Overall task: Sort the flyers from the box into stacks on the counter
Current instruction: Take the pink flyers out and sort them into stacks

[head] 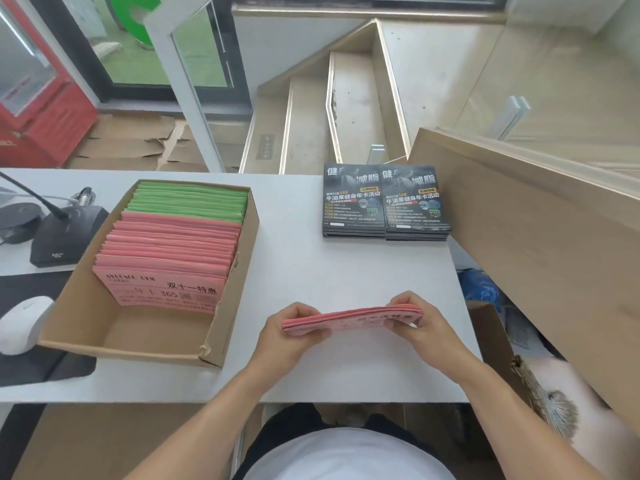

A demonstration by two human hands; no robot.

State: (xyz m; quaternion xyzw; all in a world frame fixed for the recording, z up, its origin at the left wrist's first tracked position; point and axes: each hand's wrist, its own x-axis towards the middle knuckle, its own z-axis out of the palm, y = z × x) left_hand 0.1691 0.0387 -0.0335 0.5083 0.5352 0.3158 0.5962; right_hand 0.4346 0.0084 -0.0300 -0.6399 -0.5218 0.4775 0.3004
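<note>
A bundle of pink flyers is held flat just above the white counter, near its front edge. My left hand grips the bundle's left end and my right hand grips its right end. An open cardboard box stands to the left; more pink flyers fill its middle and green flyers its far end, while the near end is bare. Two stacks of black flyers lie side by side at the counter's far right.
A white mouse on a dark pad and a black desk microphone base sit left of the box. A wooden panel rises along the counter's right edge. Stairs and flattened cardboard lie beyond the counter.
</note>
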